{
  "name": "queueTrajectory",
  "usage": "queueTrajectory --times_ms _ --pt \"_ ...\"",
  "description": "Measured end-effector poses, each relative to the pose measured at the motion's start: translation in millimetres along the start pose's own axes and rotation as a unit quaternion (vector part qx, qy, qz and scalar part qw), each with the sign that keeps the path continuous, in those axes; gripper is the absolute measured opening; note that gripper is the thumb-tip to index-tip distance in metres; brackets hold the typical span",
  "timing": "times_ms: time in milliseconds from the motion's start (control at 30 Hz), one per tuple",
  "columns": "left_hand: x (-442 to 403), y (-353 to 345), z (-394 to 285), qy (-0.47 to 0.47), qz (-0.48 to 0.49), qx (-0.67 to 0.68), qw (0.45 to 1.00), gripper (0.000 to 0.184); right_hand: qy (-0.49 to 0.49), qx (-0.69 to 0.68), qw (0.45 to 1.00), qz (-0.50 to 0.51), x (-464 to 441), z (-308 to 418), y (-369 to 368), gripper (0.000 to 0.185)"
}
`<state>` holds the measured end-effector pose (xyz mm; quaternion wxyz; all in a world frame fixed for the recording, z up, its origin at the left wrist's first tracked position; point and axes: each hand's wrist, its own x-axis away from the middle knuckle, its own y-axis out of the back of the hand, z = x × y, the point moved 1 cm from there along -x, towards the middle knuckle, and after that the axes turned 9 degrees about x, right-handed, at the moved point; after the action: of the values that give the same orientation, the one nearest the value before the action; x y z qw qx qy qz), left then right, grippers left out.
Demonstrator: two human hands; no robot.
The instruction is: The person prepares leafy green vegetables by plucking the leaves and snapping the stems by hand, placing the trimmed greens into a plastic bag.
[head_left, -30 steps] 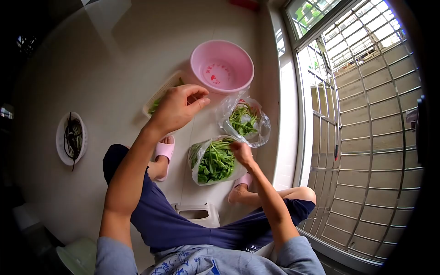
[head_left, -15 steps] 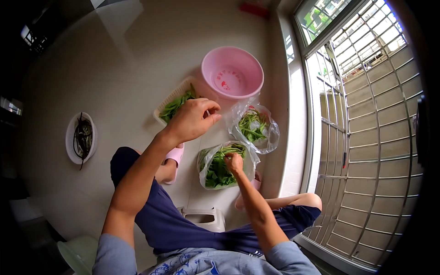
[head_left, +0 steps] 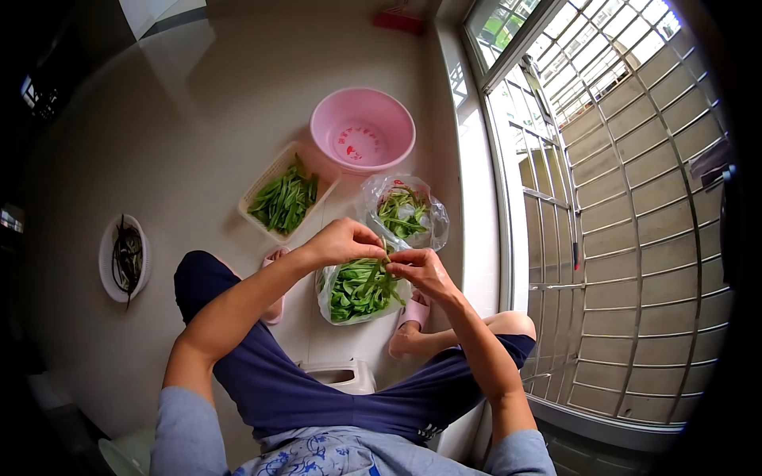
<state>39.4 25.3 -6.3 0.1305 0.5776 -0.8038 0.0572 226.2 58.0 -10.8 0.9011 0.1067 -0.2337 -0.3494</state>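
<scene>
My left hand (head_left: 347, 241) and my right hand (head_left: 422, 270) meet above a clear bag of leafy greens (head_left: 357, 291). Between their fingertips they pinch a green stem (head_left: 386, 252), whose leaves hang down over the bag. Just beyond my right hand lies another clear bag (head_left: 436, 227) with loose stems and leaves (head_left: 403, 213) in it. A cream rectangular basket (head_left: 252, 195) holding long green pieces (head_left: 284, 198) is on the floor past my left hand.
A pink basin (head_left: 363, 129) stands behind the basket and bags. At the left is a white oval basket (head_left: 105, 255) with dark pods. A barred window (head_left: 619, 238) runs along the right. My slippered feet flank the bag of greens; a small stool (head_left: 341, 374) is below.
My right hand has risen from the bag of greens with a stem. My left hand has lowered and come together with it, and now grips the stem too.
</scene>
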Motion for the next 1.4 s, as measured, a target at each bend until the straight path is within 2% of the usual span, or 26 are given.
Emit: queueTrajectory --times_ms 33,100,167,367,433,500,867,933,967,1033,1067,1100,1167,1333,1367,1400 --pt "-2.4 -1.8 2.9 -0.006 -0.002 0.101 0.995 0.028 0.002 -0.003 1.000 0.000 1.0 2.2 0.0 0.020" --pt "-5.9 -5.2 10.2 0.014 -0.016 0.136 0.991 0.022 -0.008 -0.040 0.999 -0.007 1.9 2.0 -1.7 0.020" --pt "-7.2 -6.6 18.6 0.041 -0.013 0.236 0.971 0.021 -0.002 -0.051 0.999 -0.005 2.1 -1.9 -3.2 0.021" --pt "-9.8 -9.0 24.1 0.120 -0.047 0.333 0.934 0.013 -0.027 -0.120 0.992 0.033 -1.4 -11.1 -2.5 0.025" --pt "-11.2 -7.0 30.2 0.157 -0.062 0.392 0.904 0.014 -0.030 -0.130 0.990 0.040 -2.6 -13.0 -0.3 0.024" --pt "-12.6 -6.4 31.9 0.170 -0.061 0.399 0.899 0.014 -0.049 -0.144 0.988 0.038 -3.8 -18.0 -0.1 0.022" --pt "-15.1 -9.5 31.0 0.194 0.002 0.456 0.869 0.019 -0.024 -0.159 0.987 0.020 -3.0 -25.1 -1.0 0.018" --pt "-13.8 -11.1 28.4 0.186 0.002 0.466 0.865 0.019 0.050 -0.093 0.992 -0.072 -1.2 -22.9 -1.0 0.017" --pt "-13.6 -11.8 29.3 0.187 0.002 0.466 0.865 0.019 0.049 -0.093 0.992 -0.072 0.1 -22.1 -1.4 0.017" --pt "-14.0 -12.7 32.8 0.181 -0.018 0.467 0.865 0.018 0.101 -0.030 0.983 -0.153 3.8 -19.4 -1.0 0.020" --pt "-14.4 -13.3 34.0 0.181 -0.018 0.467 0.865 0.018 0.093 -0.106 0.982 -0.126 2.1 -25.0 -3.9 0.019" --pt "-15.1 -13.9 35.0 0.175 -0.025 0.462 0.869 0.017 0.093 -0.106 0.982 -0.126 3.8 -21.0 -4.3 0.019" --pt "-16.2 -16.2 36.6 0.170 -0.031 0.457 0.873 0.017 -0.058 -0.210 0.976 -0.012 7.2 -10.9 -9.4 0.018" --pt "-15.0 -23.8 38.4 0.157 -0.054 0.423 0.891 0.016 -0.077 -0.147 0.986 0.025 2.7 -12.4 -13.5 0.017" --pt "-14.6 -24.5 37.3 0.158 -0.053 0.424 0.890 0.016 -0.078 -0.147 0.986 0.024 1.2 -16.3 -12.9 0.017" --pt "-13.7 -25.3 35.1 0.160 -0.056 0.426 0.889 0.015 -0.087 -0.203 0.974 0.040 -0.5 -21.8 -12.7 0.014"
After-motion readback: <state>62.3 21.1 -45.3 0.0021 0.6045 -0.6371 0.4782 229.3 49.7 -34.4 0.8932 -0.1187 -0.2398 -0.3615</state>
